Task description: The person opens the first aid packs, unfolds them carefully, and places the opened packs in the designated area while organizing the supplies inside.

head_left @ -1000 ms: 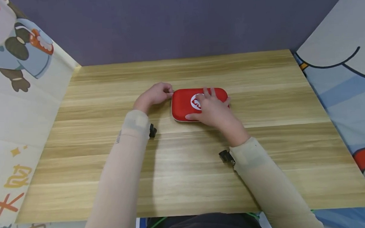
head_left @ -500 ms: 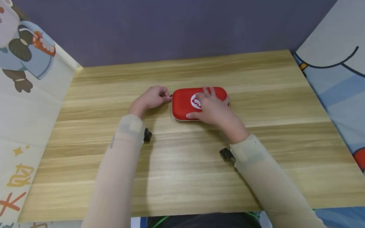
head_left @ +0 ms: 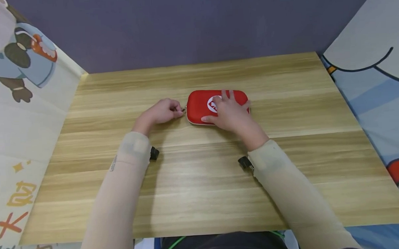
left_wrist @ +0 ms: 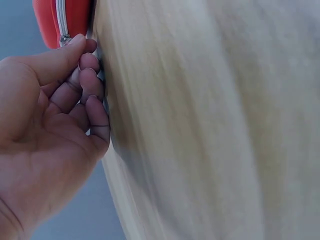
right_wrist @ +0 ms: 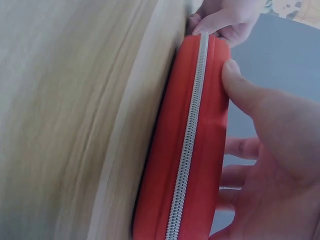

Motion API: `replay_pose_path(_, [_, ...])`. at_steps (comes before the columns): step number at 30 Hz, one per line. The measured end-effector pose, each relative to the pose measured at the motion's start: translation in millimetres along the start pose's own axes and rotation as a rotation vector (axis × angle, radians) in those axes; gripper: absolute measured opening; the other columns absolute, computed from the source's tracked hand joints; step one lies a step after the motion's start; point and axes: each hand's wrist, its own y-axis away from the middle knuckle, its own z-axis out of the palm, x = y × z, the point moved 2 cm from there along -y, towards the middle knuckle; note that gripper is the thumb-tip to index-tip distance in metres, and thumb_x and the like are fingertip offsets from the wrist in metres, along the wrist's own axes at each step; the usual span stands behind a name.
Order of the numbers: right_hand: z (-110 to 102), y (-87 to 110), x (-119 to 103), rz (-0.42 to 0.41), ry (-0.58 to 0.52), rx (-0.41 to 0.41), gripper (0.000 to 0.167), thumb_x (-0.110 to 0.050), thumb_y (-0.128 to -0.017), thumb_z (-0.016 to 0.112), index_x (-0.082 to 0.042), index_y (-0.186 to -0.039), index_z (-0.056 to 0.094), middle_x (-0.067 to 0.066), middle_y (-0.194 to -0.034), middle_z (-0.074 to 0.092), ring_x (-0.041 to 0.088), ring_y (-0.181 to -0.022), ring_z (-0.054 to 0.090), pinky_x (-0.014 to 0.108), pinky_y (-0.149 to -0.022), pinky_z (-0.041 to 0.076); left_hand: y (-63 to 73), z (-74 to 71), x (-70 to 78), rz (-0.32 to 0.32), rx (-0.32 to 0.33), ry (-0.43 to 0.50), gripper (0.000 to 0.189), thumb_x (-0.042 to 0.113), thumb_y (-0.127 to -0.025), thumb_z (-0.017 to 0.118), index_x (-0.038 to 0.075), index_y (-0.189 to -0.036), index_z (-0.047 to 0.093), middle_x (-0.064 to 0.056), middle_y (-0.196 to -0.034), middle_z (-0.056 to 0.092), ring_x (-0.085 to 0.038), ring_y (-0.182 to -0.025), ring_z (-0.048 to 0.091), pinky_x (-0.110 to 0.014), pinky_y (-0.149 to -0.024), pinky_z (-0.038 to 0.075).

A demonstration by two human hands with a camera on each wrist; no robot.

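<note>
A red zippered case [head_left: 199, 106] with a white round emblem lies flat on the wooden table. At its left end my left hand [head_left: 161, 112] pinches the small metal zipper pull [head_left: 184, 109] between thumb and forefinger, other fingers curled in. In the left wrist view the zipper slider [left_wrist: 65, 39] shows right at the thumb tip. My right hand [head_left: 233, 114] rests on the lid with fingers spread, partly covering the emblem. The right wrist view shows the zipper teeth [right_wrist: 187, 145] meshed along the near side, and the right thumb [right_wrist: 240, 87] against the lid's edge.
The wood-grain table [head_left: 201, 183] extends around the case on every side. A dark blue panel [head_left: 196, 29] stands along its back edge. Printed walls flank it left [head_left: 31, 130] and right [head_left: 366, 96]. Small black cameras [head_left: 154, 153] sit on both wrists.
My left hand has drawn back left and toward me at the case's left end, and the zipper pull now shows at its fingertips. The right hand stays spread on the lid.
</note>
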Motion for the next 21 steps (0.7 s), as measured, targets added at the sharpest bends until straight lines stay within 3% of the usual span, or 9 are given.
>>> replay_pose_path(9, [-7.7,-14.3,1.6,0.025,0.014,-0.022,0.093,-0.064,-0.095,0.068,-0.020,-0.168,0.032,0.021,-0.180,0.009,0.045,-0.167,0.004,0.093,-0.116,0.012,6.9,4.5,2.8,-0.029,-0.027,0.097,0.012,0.015,-0.102,0.068,0.006,-0.094,0.070,0.003,-0.078,0.056,-0.019,-0.082,0.050,-0.032,-0.077,0.042])
replay_pose_path(21, [-14.4,-24.2,-4.3,0.040,0.022,-0.019,0.100,-0.065,-0.095,0.067,-0.012,-0.170,0.026,0.020,-0.180,0.010,0.044,-0.168,0.005,0.092,-0.116,0.014,9.2,4.7,1.0,-0.043,-0.029,0.140,0.013,0.015,-0.103,0.068,0.005,-0.093,0.067,0.001,-0.078,0.055,-0.018,-0.079,0.048,-0.032,-0.075,0.040])
